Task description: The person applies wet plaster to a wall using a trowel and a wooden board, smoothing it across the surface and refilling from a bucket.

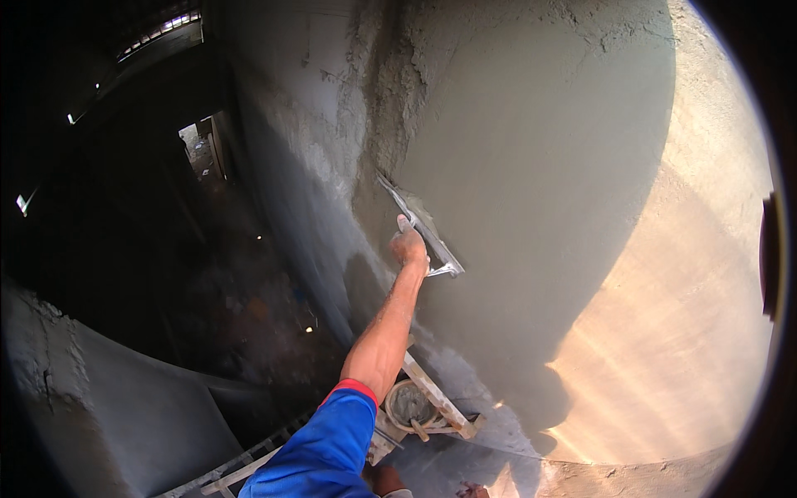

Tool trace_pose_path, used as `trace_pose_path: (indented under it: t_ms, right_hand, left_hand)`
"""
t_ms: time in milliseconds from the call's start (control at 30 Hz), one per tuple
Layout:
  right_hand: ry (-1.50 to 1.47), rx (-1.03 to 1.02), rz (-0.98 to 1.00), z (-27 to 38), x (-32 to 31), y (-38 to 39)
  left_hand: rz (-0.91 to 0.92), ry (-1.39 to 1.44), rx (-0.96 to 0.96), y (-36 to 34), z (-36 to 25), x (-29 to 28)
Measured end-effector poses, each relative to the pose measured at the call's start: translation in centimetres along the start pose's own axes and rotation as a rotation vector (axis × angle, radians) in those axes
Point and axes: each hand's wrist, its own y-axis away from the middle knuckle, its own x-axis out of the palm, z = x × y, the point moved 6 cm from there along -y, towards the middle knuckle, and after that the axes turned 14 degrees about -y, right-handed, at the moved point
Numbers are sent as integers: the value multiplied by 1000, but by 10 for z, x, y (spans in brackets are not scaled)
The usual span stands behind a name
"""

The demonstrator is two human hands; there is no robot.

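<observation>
My left hand (408,247) is closed round the grip of a long metal trowel (444,253), held against the damp grey plaster wall (531,149). The trowel lies at a slant beside a rough, darker seam (382,116) where the plaster meets a paler grey surface (307,100). Below my forearm sits a round container (407,402) of grey material, with a short wooden piece across its rim. A patch of skin shows at the bottom edge, too hidden to name. I cannot make out my right hand.
Wooden framework (440,398) stands beneath me along the wall. At left is a dark, deep interior with a small bright opening (195,145). A grey ledge or wall (141,407) with a rough edge fills the lower left. Sunlight falls on the wall at right (647,315).
</observation>
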Motion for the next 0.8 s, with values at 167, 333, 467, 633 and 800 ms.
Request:
trace_pose_path:
  t_ms: [167, 333, 467, 633, 800]
  right_hand:
    - [32, -18, -17, 14, -24, -1]
    - [98, -20, -53, 14, -36, 3]
    - [122, -60, -74, 12, -32, 2]
    - [18, -50, -185, 15, -35, 4]
    - [-688, 301, -37, -108, -9, 22]
  left_hand:
    - [33, 39, 139, 37, -63, 13]
    - [84, 32, 227, 84, -121, 25]
    - [85, 14, 322, 110, -173, 32]
    - [142, 75, 366, 136, -225, 22]
    - [274, 104, 418, 186, -262, 56]
